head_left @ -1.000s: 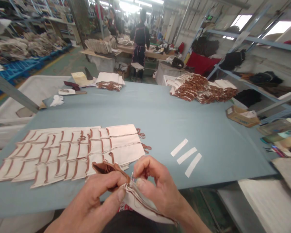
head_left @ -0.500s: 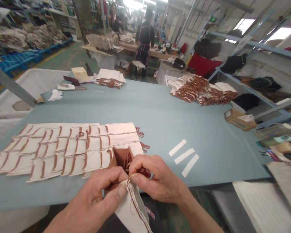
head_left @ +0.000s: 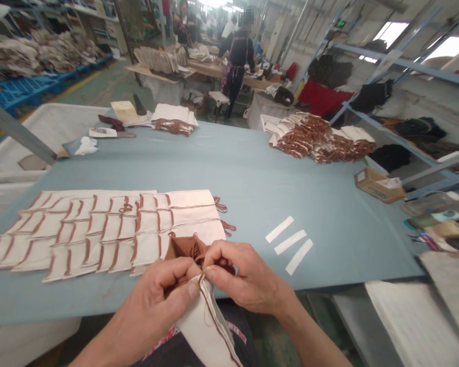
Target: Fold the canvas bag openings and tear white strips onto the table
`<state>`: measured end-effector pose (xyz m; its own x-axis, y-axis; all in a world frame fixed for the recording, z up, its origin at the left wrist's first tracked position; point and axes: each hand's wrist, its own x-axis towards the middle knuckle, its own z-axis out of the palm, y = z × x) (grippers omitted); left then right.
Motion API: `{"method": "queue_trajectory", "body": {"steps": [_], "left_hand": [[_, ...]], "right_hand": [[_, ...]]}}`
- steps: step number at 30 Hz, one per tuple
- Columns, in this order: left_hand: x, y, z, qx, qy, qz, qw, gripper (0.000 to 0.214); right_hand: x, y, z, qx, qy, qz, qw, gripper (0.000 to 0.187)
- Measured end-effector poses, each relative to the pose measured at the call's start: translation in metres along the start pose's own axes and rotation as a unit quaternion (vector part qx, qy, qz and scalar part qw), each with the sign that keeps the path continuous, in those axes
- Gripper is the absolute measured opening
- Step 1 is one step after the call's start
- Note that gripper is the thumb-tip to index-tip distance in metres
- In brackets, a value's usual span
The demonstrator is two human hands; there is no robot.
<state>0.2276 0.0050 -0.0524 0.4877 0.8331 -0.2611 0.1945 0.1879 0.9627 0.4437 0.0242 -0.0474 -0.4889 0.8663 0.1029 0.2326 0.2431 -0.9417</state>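
Observation:
Both my hands pinch the top of a cream cloth pouch (head_left: 206, 326) with a brown lining (head_left: 185, 247) and brown drawstring, held just off the near edge of the blue-grey table (head_left: 252, 183). My left hand (head_left: 158, 300) grips the pouch's left side, thumb on the seam. My right hand (head_left: 240, 278) is closed on the rim beside it. Just beyond the hands, rows of finished cream pouches with brown trim (head_left: 99, 229) lie overlapped flat on the table.
Three white strips (head_left: 289, 243) lie to the right of my hands. Piles of pouches (head_left: 317, 137) sit at the far right, a smaller stack (head_left: 174, 118) at the far left, a cardboard box (head_left: 378, 184) at the right edge. A person (head_left: 239, 56) stands beyond the table.
The pouch's brown lining was pulled up and out between my fingers, and the cream body now hangs lower toward my lap. Both hands stayed pinched at its top.

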Motion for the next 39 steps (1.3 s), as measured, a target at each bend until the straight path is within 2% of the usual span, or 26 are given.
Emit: {"method": "queue_trajectory", "body": {"steps": [4,7,10,15,22,28,32,35,37,39], "left_hand": [[0.0,0.008,0.004,0.036,0.023,0.009,0.999,0.041],[-0.002,0.007,0.006,0.057,0.059,0.035,0.996,0.04],[-0.005,0.005,0.009,0.095,0.089,0.091,0.987,0.037],[-0.005,0.007,0.016,0.197,0.138,0.218,0.946,0.031],[-0.002,0.001,0.014,0.235,0.15,0.281,0.918,0.019],[0.001,-0.003,0.012,0.246,0.142,0.248,0.926,0.017],[0.002,-0.004,0.013,0.225,0.12,0.201,0.946,0.023],[0.007,-0.007,0.012,0.141,0.071,0.113,0.981,0.033],[0.011,-0.011,0.009,0.043,0.026,0.057,0.997,0.04],[0.014,-0.017,0.005,-0.05,-0.018,0.024,0.998,0.047]], "right_hand": [[-0.001,-0.004,-0.001,-0.037,0.021,-0.038,0.998,0.007],[-0.006,-0.009,0.004,-0.063,0.1,-0.067,0.991,0.008],[-0.013,-0.015,0.012,-0.082,0.154,-0.06,0.983,0.013],[-0.019,-0.022,0.019,-0.106,0.157,-0.052,0.98,0.01],[-0.016,-0.022,0.017,-0.124,0.142,0.018,0.982,0.008],[-0.013,-0.023,0.012,-0.104,0.096,0.076,0.987,0.007],[-0.009,-0.023,0.004,-0.05,0.042,0.167,0.984,0.005],[-0.001,-0.018,-0.005,0.057,-0.034,0.234,0.97,0.004],[0.005,-0.015,-0.01,0.103,-0.073,0.242,0.962,0.004],[0.012,-0.015,-0.016,0.096,-0.101,0.236,0.962,0.005]]}}
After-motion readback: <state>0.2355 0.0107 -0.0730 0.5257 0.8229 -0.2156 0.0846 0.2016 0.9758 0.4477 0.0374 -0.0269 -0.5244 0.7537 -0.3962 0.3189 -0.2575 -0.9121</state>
